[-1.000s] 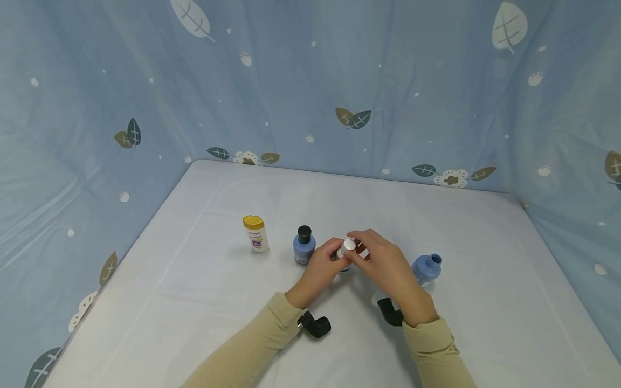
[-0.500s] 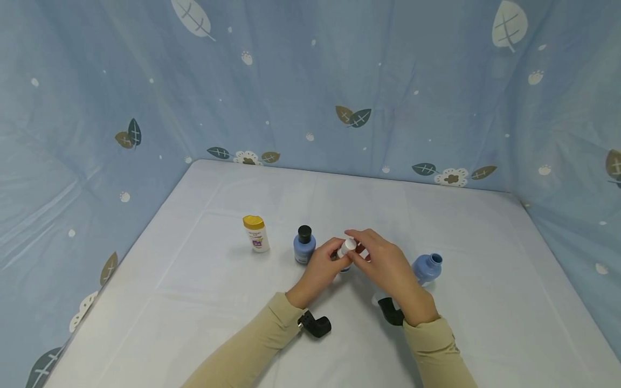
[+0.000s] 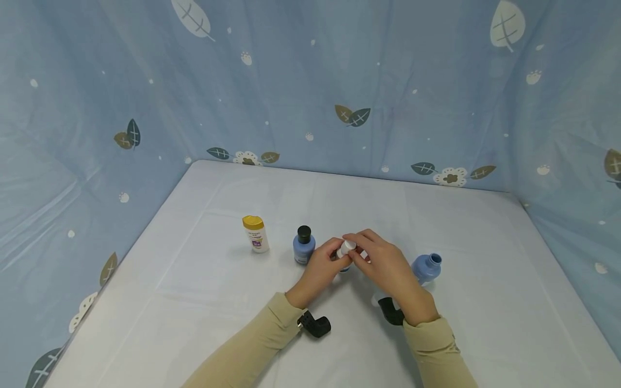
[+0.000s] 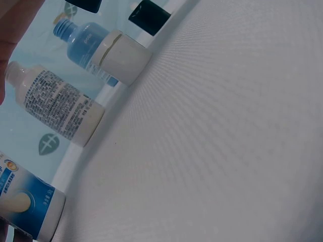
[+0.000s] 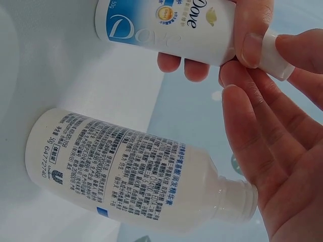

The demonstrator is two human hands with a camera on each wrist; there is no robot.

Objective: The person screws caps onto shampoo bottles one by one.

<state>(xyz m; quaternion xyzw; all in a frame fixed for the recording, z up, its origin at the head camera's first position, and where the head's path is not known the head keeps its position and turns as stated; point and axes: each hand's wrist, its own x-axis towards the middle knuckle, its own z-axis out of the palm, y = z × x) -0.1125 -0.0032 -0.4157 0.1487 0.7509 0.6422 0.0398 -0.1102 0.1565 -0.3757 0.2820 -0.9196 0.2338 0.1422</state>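
Now the right fingers [image 3: 355,237] overlap the white cap [image 3: 346,247] further.

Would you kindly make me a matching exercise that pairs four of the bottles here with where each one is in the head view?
Column one
1. Yellow-capped bottle
2. White-capped bottle
3. Uncapped blue bottle
4. Black-capped bottle

Column two
A. Furthest right of the bottles
B. Held in the left hand
C. Furthest left of the bottles
D. Second bottle from the left

Right pairs: 1-C, 2-B, 3-A, 4-D
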